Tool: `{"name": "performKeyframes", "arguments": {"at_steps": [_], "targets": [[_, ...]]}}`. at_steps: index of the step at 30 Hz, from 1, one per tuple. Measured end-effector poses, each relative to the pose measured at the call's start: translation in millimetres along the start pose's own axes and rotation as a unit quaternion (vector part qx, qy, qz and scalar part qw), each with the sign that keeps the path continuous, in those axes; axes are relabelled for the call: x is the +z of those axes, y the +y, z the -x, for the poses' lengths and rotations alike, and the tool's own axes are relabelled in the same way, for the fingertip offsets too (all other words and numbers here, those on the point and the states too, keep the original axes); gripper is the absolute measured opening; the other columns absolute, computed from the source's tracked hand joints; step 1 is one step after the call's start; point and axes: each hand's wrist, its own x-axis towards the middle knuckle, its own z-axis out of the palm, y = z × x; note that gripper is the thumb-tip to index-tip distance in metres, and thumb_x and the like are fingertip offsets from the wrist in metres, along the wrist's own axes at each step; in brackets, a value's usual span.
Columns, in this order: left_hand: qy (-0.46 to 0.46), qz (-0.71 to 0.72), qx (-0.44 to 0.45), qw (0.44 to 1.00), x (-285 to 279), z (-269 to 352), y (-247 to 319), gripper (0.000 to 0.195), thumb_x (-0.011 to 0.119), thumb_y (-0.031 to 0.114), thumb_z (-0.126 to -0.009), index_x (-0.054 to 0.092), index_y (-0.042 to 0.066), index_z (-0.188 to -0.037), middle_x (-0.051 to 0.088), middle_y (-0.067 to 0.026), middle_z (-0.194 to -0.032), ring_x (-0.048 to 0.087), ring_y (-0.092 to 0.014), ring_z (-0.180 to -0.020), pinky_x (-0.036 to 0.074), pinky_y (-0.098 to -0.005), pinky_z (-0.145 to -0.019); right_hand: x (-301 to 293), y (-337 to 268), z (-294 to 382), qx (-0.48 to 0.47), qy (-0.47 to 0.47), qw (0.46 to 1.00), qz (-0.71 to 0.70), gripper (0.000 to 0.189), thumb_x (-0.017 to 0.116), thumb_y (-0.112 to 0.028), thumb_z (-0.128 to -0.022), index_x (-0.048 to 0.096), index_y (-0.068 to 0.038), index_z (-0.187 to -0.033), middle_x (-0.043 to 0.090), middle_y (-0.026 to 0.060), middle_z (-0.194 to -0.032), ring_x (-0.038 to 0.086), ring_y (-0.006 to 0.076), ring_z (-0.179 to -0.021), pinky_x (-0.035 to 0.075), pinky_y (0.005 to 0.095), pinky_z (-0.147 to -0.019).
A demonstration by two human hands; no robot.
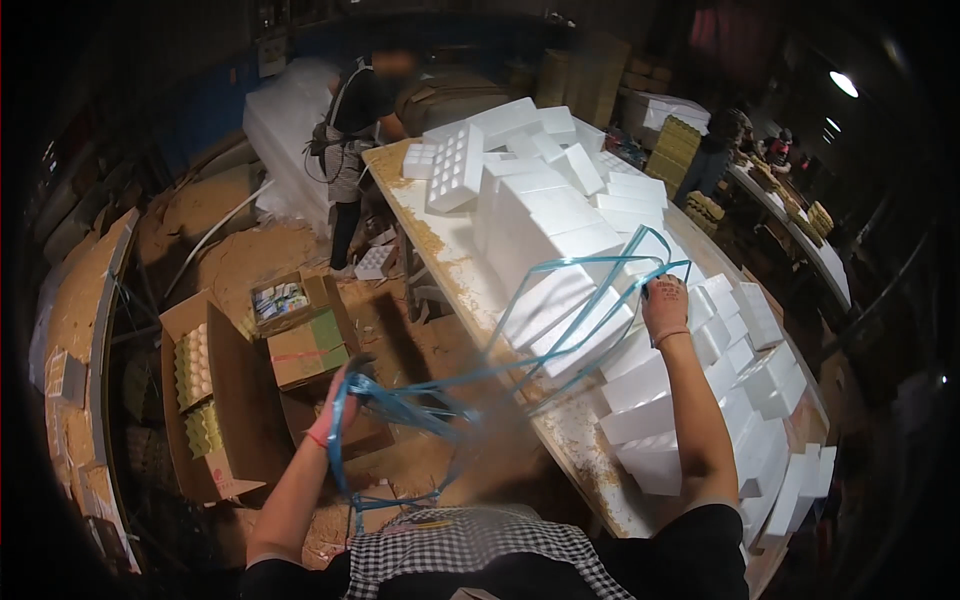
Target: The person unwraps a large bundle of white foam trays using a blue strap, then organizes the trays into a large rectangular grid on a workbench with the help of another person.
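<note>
A tangled bundle of blue plastic strapping twine [420, 409] is gathered in my gloved left hand [341, 397], held over the floor left of the table. Loops of it hang down by my checked apron [480, 540]. From the bundle, strands stretch up and across to my right hand [666, 304], also gloved, whose fingers are closed on the twine. That hand is above a heap of white foam boxes [570, 307], which covers much of the table [442, 240]. One foam tray [456, 169] at the far end shows rows of round hollows.
An open cardboard box [247, 420] holding eggs in pulp trays stands on the floor at left. Closer to the table are more cartons [307, 349]. A person [352, 142] bends at the table's far end. Another worktable [799, 210] with people runs along the right.
</note>
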Motion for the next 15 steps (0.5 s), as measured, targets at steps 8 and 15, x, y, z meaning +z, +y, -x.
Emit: {"name": "performKeyframes", "arguments": {"at_steps": [8,15], "targets": [[-0.283,-0.066,0.023,0.956,190.3,-125.6,-105.0,0.062,0.053,0.006,-0.095,0.024,0.010,-0.150,0.062,-0.0066,-0.092,0.059,-0.012,-0.085,0.053,-0.0283,-0.072,-176.9,-102.9,186.7,-0.268,0.341,0.852,-0.292,0.022,0.072,-0.014,-0.066,0.066,-0.007,-0.086,0.065,0.0112,-0.090,0.065,0.0306,-0.088,0.054,0.0440,-0.074],[-0.279,-0.205,0.251,0.904,408.7,-178.1,-90.8,0.083,0.057,0.003,-0.089,0.009,0.011,-0.157,0.058,-0.0142,-0.123,0.059,-0.019,-0.096,0.053,-0.0320,-0.085,-75.2,-79.7,391.5,0.342,0.236,0.885,-0.207,0.032,0.060,0.005,-0.074,0.059,-0.003,-0.105,0.048,0.0197,-0.116,0.055,0.0402,-0.098,0.047,0.0501,-0.085]]}}
